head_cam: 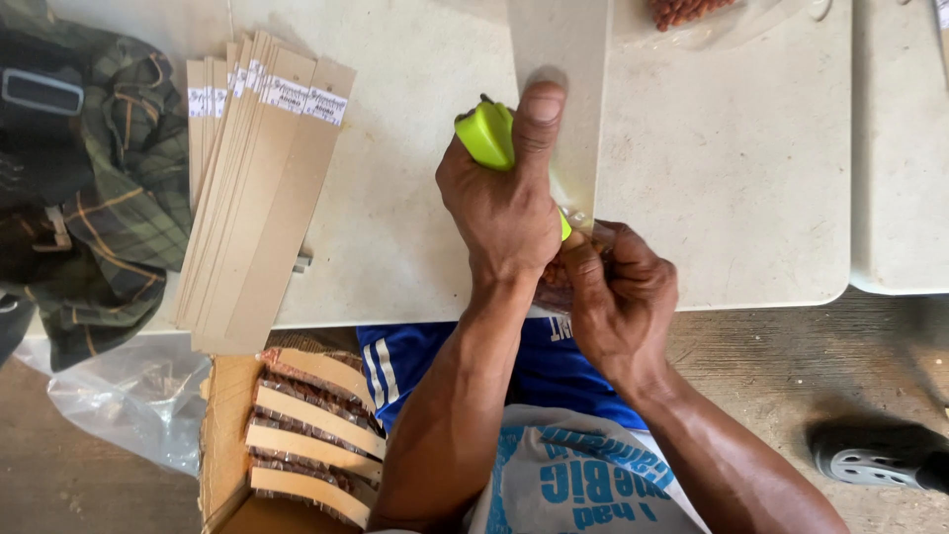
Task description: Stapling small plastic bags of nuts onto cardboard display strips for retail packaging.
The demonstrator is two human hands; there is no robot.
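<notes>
My left hand (506, 193) grips a lime-green stapler (486, 133), thumb pressed on its top, over the lower end of a long tan cardboard strip (560, 54) that lies on the pale table (732, 168). My right hand (621, 297) pinches a small clear bag of brown nuts (556, 282) at the table's near edge, right under the stapler. The bag is mostly hidden by both hands.
A fanned stack of tan cardboard strips (259, 188) with small white labels lies at the left. Below it, a cardboard box (222, 435) holds finished packets (311, 435). A plaid cloth (119, 178), a clear plastic bag (129, 396), loose nuts (682, 10) and a shoe (875, 455) are around.
</notes>
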